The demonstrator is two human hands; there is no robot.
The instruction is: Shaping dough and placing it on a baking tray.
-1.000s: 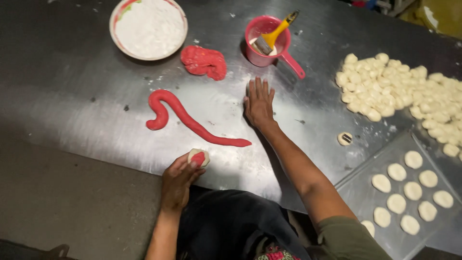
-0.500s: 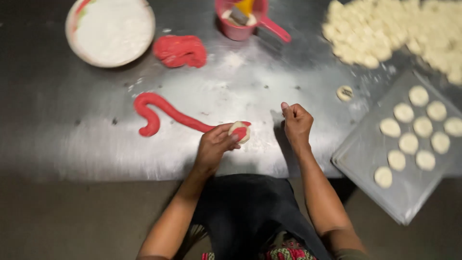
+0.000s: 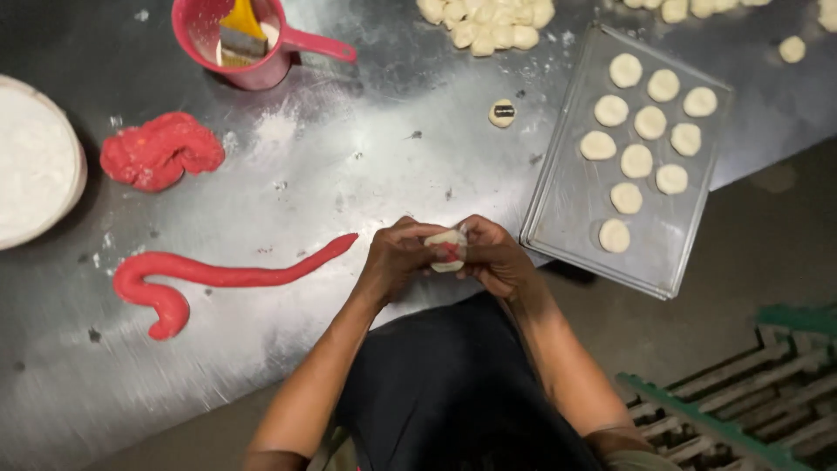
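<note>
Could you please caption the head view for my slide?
Both hands, left hand and right hand, pinch a white dough piece beside a red dough rope.

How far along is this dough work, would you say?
Done: nine pale rounds sit on the metal tray. In hand: the left hand and right hand together pinch a white dough piece with red showing inside. Left: a long red dough rope, a red lump and a heap of pale pieces lie unused, so plenty seems to remain.

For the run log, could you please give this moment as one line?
left hand + right hand: pinching white dough piece | red dough rope: beside | tray: right
</note>
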